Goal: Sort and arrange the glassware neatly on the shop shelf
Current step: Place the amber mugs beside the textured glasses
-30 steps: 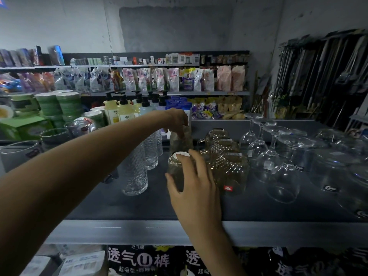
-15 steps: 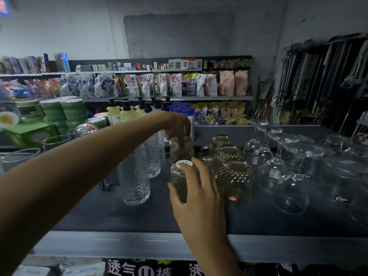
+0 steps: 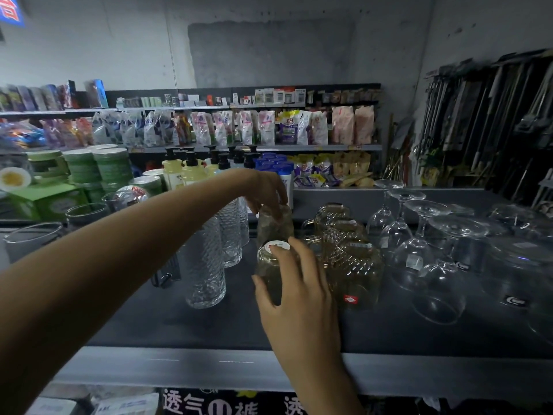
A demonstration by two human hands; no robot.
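Note:
On the dark shelf [image 3: 209, 324] stand two upturned yellowish tumblers in a line. My right hand [image 3: 296, 283] grips the near tumbler [image 3: 269, 268], which has a round white sticker on its base. My left hand [image 3: 266, 190] reaches across from the left and holds the far tumbler [image 3: 273, 226] by its top. Right of them sits a row of amber patterned mugs [image 3: 353, 265]. Tall textured clear glasses [image 3: 206, 265] stand to the left.
Upturned wine glasses [image 3: 419, 250] and clear glass bowls [image 3: 520, 265] fill the shelf's right side. Glass jars [image 3: 30, 238] and green stacked boxes [image 3: 98, 169] sit left. Pump bottles [image 3: 191, 172] stand behind. The shelf's grey front lip [image 3: 179, 363] runs below.
Both hands stay on their tumblers. The view has shifted slightly, so the shelf sits lower in the frame; the glasses themselves have barely moved.

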